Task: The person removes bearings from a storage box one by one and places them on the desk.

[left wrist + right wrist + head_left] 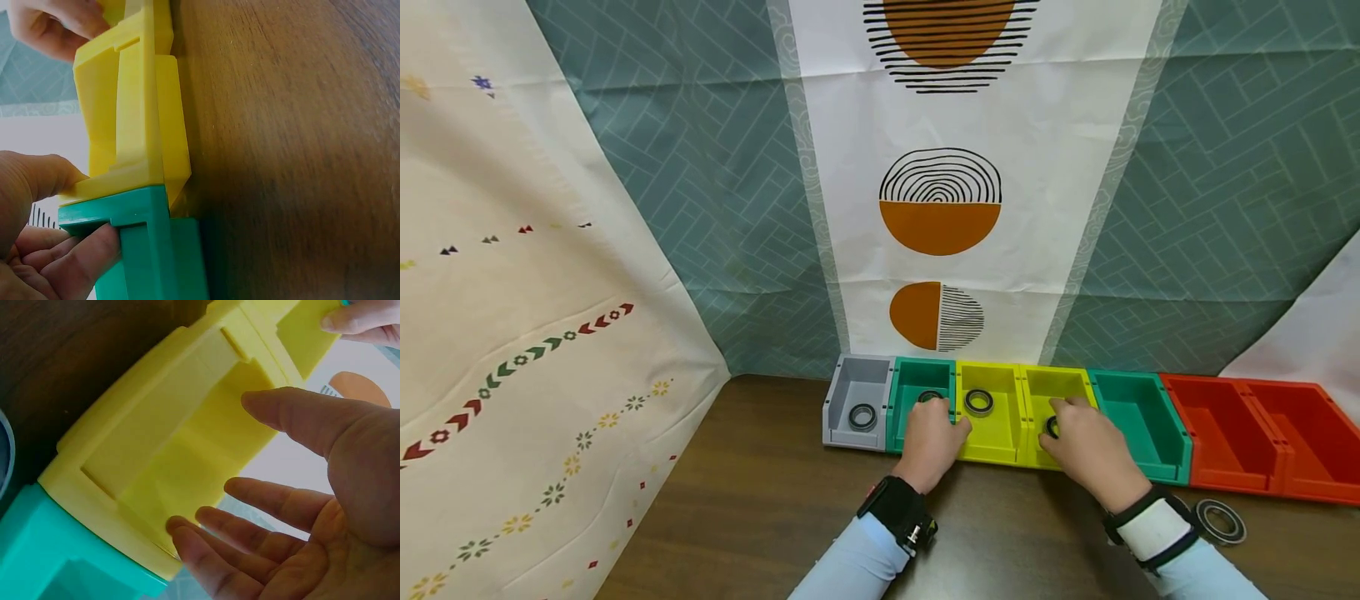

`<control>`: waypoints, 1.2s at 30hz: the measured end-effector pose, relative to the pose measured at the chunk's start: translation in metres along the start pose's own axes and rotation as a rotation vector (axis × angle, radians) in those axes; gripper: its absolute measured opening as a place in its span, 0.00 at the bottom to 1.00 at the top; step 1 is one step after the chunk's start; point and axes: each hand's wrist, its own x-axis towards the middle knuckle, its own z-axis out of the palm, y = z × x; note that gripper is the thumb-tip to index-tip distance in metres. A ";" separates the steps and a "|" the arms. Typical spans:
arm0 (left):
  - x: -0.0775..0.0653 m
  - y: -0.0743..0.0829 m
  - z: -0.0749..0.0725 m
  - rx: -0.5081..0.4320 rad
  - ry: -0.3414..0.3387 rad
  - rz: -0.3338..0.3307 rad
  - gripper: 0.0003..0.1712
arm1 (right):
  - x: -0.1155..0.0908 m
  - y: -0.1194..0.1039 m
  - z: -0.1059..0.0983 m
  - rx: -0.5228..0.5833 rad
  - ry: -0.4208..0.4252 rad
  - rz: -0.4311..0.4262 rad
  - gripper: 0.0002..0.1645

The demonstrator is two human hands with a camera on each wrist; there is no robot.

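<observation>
My left hand (928, 442) is at the green bin (140, 250) second from the left and pinches the side walls where it meets a yellow bin (103, 119). The thumb (53, 175) lies on the yellow side, the fingers on the green side. A bearing (929, 396) shows past that hand in the green bin; another bearing (979, 402) lies in the yellow bin. Over the second yellow bin (181, 450), my right hand (1093, 450) is held with fingers spread and nothing in them. A bearing (1052, 427) in that bin is partly hidden by the hand.
A grey bin (835, 417) with a bearing (862, 417) ends the row at left. Right of the yellow bins stand another green bin (1138, 421) and two red bins (1225, 425). A bearing (1221, 522) lies on the wooden table (737, 483) near my right wrist, overlapping another. Cloth hangs behind.
</observation>
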 end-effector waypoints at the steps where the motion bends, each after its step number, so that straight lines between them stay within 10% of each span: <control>1: 0.000 0.000 0.000 -0.001 -0.004 -0.002 0.18 | 0.001 0.000 0.001 -0.003 -0.018 0.008 0.38; 36: 0.002 0.000 -0.001 0.033 -0.002 0.001 0.19 | 0.018 0.003 0.021 0.129 -0.148 0.116 0.15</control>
